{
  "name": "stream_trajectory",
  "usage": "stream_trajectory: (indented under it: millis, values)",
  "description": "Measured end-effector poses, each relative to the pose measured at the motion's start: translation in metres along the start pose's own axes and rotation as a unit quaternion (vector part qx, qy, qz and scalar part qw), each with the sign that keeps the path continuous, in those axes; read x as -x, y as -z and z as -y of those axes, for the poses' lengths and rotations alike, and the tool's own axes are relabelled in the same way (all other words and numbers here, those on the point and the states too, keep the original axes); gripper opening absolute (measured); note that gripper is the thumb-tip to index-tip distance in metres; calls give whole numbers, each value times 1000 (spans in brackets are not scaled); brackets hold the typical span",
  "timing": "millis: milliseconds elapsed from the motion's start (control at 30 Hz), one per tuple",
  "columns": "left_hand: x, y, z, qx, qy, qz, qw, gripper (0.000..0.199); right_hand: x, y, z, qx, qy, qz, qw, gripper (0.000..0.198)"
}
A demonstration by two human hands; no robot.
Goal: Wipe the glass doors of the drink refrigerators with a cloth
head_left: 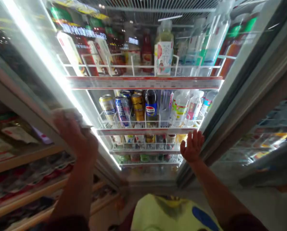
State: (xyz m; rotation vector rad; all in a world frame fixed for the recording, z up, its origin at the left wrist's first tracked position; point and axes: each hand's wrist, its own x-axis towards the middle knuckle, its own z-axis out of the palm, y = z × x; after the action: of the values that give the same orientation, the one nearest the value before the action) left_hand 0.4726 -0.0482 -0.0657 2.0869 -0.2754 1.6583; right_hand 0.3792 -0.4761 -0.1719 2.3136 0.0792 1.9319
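My left hand (77, 136), smeared by motion, is raised at the left frame of a drinks fridge, beside its bright light strip (59, 85). A crumpled whitish cloth (71, 116) shows at its fingers, blurred at the edges. On the other side, my right hand (192, 147) is open with fingers spread and nothing in it. It is close to the right door frame (212, 115), in front of the lower shelves; whether it touches the glass I cannot tell. Reflected lettering (84, 30) shows on the glass (124, 41).
Behind the glass, wire shelves hold a labelled tea bottle (164, 53), a blue can (122, 110), a gold can (138, 107) and a dark cola bottle (150, 107). Wooden shelves (28, 195) with goods stand at the left. Yellow fabric (153, 213) is below me.
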Motion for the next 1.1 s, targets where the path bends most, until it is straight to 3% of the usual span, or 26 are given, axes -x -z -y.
stream_trajectory:
  millis: [167,233,300,367,467,500,567,633,667,733,767,833,900,1000,1033,1100]
  values:
    - [169,-8,-37,28,23,144,989,43,13,-3,-5,-4,-28,25,999,71]
    - [187,-8,-40,32,21,174,984,42,15,-3,-7,-15,-37,41,998,70]
    - [154,-8,-30,28,24,178,983,49,13,-2,-7,-22,-37,44,998,70]
    - [91,-10,-18,18,28,160,987,57,10,-1,-7,-23,-27,38,999,71]
    - [13,-18,-30,1,5,81,997,65,4,1,-5,-31,-10,23,999,71]
    - [6,-22,-45,2,-13,62,998,65,3,2,-5,-38,-9,25,999,70]
    - [27,-30,-91,20,-83,58,995,61,3,5,-6,-54,-12,40,998,67]
    - [80,-34,-141,47,-152,139,978,48,3,13,-11,-77,-9,62,995,62]
    - [109,-35,-161,53,-182,218,957,45,2,19,-15,-96,-3,75,993,59]
    - [148,-36,-184,72,-228,284,929,47,0,32,-28,-152,20,107,982,54]
    - [151,-37,-185,82,-248,309,914,50,-2,40,-35,-187,33,122,974,53]
    - [125,-39,-175,93,-266,326,902,47,-7,53,-48,-254,50,139,956,53]
    - [66,-41,-161,79,-240,296,921,39,-12,62,-56,-306,39,121,943,55]
    - [-9,-45,-167,25,-145,137,980,59,-19,68,-56,-357,-11,80,931,57]
    - [-17,-48,-179,15,-124,95,988,61,-22,70,-54,-368,-23,73,926,58]
    - [1,-56,-212,11,-103,84,991,59,-27,72,-52,-382,-32,71,921,59]
